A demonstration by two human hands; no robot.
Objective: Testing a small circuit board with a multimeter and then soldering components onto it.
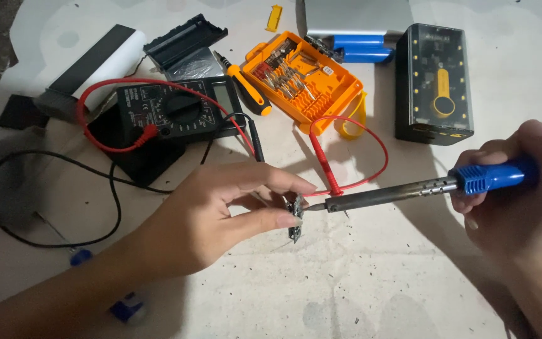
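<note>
Head view: left hand (pixel 211 216) pinches a small circuit board (pixel 295 216) at centre frame, held on edge; right hand (pixel 519 188) at the right edge clenches the blue-handled soldering iron (pixel 409 189), tip touching the board. Black multimeter (pixel 180 110) and orange bit case (pixel 302 78) lie above.

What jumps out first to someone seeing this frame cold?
At centre, the left hand pinches a small circuit board upright while the right hand holds a blue-handled soldering iron with its tip at the board. Behind them, an open orange bit case sits at top centre, with a black multimeter and its red lead to the left and a dark translucent box to the right.
</note>
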